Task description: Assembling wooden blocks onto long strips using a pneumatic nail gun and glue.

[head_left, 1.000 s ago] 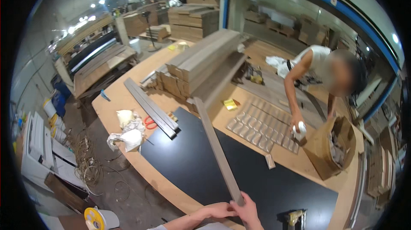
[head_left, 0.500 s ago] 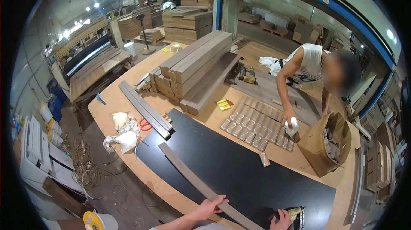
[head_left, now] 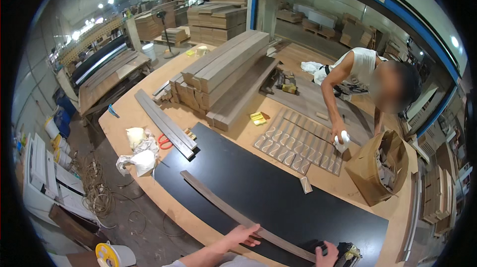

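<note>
Centrally, toward the lower edge, a long, narrow grey-brown strip [head_left: 217,202] lies slantwise over a black board [head_left: 278,202] on my light-wood table [head_left: 119,113]. My left hand [head_left: 243,235] touches it past its middle, fingers spread somewhat apart; whether they grip it, I cannot tell. My right hand [head_left: 326,254] is at the strip's near right end, thumb and fingers slightly parted, its hold unclear too. Just right of that hand sits a partly hidden yellow-and-black tool [head_left: 354,252]. Beyond the board's far left corner are two slim bars [head_left: 164,125], with red scissors [head_left: 165,141] beside them and a stack of planks [head_left: 223,68] farther back. Across the table, a co-worker's hand [head_left: 338,130] holds a white container [head_left: 342,141] above flat pieces marked with looping lines [head_left: 298,142], near an open brown bag [head_left: 365,172].
</note>
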Demonstrator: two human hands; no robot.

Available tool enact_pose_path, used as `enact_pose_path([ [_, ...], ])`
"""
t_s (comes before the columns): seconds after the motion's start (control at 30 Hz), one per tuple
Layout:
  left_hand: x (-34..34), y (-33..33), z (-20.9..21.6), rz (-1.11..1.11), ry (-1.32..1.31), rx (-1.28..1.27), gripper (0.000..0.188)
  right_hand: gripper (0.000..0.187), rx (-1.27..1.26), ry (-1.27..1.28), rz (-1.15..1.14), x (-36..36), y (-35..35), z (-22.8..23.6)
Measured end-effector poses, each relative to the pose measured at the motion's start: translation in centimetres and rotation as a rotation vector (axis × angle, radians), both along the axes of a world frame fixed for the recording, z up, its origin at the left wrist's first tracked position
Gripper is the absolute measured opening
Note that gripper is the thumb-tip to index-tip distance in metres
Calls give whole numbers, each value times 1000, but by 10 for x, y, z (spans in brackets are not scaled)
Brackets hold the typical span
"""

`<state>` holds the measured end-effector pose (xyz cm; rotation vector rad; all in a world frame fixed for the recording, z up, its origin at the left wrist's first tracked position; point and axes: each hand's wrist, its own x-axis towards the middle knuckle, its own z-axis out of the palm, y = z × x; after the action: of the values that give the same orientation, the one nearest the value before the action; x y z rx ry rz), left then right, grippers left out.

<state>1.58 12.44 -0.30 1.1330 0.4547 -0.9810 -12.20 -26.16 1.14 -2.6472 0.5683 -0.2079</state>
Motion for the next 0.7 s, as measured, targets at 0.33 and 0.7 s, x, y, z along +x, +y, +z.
enact_pose_path([
  [0.33,22,-14,42,-517,-1139,585,39,41,-87,-98,-106,-2,38,-47],
  [0.7,19,-38,-15,-553,-1682,856,57,46,75,-182,-69,106,41,-17],
])
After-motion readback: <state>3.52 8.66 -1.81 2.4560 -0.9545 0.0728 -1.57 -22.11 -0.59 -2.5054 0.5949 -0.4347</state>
